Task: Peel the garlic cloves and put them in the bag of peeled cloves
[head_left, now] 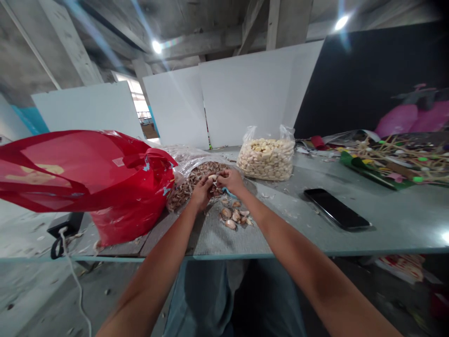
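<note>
Both my hands meet over the table, fingers closed around a pale garlic clove [212,178]. My left hand [201,193] grips it from the left, while my right hand [231,181] pinches at its right side. Just below them lies a small pile of unpeeled garlic cloves [231,216] on the tabletop. Behind the hands, a clear bag of brownish garlic skins [189,185] spreads open. A bit of blue material [228,192], its kind unclear, shows under my right hand. Further back stands a clear plastic bag of peeled garlic cloves [267,161].
A large red plastic bag [129,196] fills the left of the table [280,234]. On the right lies a black smartphone [335,208]. Sticks and craft scraps [396,161] heap up at the far right. A black adapter with a white cable [65,229] sits at the left edge.
</note>
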Available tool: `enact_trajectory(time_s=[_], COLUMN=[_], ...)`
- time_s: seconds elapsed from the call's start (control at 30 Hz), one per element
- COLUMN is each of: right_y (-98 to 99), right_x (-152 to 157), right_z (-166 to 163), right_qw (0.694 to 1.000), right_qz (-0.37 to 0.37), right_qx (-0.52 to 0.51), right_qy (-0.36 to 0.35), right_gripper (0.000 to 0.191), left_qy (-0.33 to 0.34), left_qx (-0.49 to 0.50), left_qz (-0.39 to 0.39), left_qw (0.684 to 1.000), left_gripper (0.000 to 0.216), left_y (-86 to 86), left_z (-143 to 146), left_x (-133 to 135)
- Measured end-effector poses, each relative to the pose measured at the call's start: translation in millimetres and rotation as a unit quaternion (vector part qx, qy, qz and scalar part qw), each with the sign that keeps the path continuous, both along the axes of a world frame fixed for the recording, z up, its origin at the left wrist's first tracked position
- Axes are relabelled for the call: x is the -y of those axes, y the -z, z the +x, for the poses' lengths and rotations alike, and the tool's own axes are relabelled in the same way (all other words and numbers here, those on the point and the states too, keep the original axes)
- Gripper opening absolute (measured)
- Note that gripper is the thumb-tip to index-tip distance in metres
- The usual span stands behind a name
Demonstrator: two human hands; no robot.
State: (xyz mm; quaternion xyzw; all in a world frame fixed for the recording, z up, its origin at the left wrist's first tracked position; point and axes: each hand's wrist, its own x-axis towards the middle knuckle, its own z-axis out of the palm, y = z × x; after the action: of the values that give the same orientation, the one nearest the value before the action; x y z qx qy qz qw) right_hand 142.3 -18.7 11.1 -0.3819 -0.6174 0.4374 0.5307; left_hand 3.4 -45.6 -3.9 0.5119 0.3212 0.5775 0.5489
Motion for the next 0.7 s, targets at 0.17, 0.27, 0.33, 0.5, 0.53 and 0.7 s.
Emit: enact_trajectory(time_s=[0.17, 0.27, 0.33, 0.5, 0.53, 0.7], right_y=[-2.4, -3.7, -4.4, -5.1, -4.6, -0.2], right_x=[7.2, 11.3, 13.3, 16.3, 16.4, 15.0], right_z=[-1.5, -2.0, -1.9, -1.7, -1.9, -5.0], right_qw=[0.999, 0.999, 0.999, 0.996, 0.995, 0.99], right_qz=[0.002, 0.016, 0.023, -0.004, -0.011, -0.042], right_qx=[-0.02, -0.018, -0.028, -0.053, -0.056, -0.097], right_qy=[-0.025, -0.025, -0.039, -0.073, -0.078, -0.093], right_gripper=[0.015, 0.017, 0.017, 0.014, 0.014, 0.015], left_qy=[-0.106, -0.091, -0.071, -0.025, -0.011, 0.022], left_qx=[-0.055, -0.07, -0.068, -0.084, -0.085, -0.033], left_qz=[0.042, 0.055, 0.051, 0.033, 0.031, 0.017], left_qw=[0.992, 0.992, 0.994, 0.996, 0.996, 0.999], left_gripper=[0.053, 0.051, 0.052, 0.053, 0.051, 0.041], left_y=[-4.4, -6.8, -7.6, -5.7, -4.5, 2.5], left_z=[-0.7, -0.1, 0.0, -2.1, -2.6, -1.4], left_x=[4.7, 6.2, 6.7, 5.1, 4.2, -1.0])
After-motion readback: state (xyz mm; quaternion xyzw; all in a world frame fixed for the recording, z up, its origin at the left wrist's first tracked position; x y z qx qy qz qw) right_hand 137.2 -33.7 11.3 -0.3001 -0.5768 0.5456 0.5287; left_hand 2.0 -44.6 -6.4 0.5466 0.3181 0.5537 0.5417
